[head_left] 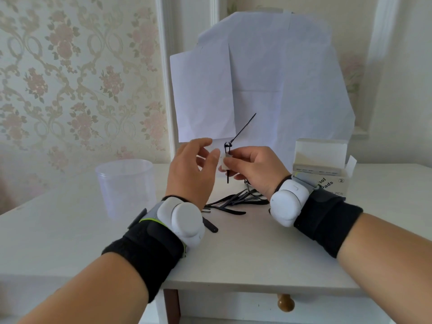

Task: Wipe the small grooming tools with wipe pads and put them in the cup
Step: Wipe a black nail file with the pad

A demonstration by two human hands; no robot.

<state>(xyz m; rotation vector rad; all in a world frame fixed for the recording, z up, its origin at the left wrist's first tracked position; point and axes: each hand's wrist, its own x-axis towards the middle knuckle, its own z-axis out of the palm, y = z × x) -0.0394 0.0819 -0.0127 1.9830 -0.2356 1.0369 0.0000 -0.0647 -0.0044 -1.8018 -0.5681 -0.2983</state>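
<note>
Right hand: my right hand (251,166) is raised above the white counter (245,258), its fingers (236,163) curled and pinching a small white wipe pad (226,157) around a thin black grooming tool (242,128).
Tool: it stands nearly upright through the pad, its long slim end slanting up and to the right, a short dark end poking out below my fingers.
Left hand: my left hand (192,174) hovers just beside the pad, fingers spread and relaxed (whether the thumb tip touches the pad I cannot tell).
Other tools: a loose pile of slim black grooming tools (233,202) lies on the counter below and between my wrists.
Cup: the clear plastic cup (126,185) stands upright on the counter to the left, well apart from the pile.
Pad box: an open white cardboard box of alcohol pads (327,169) sits at the right, behind my right wrist.
</note>
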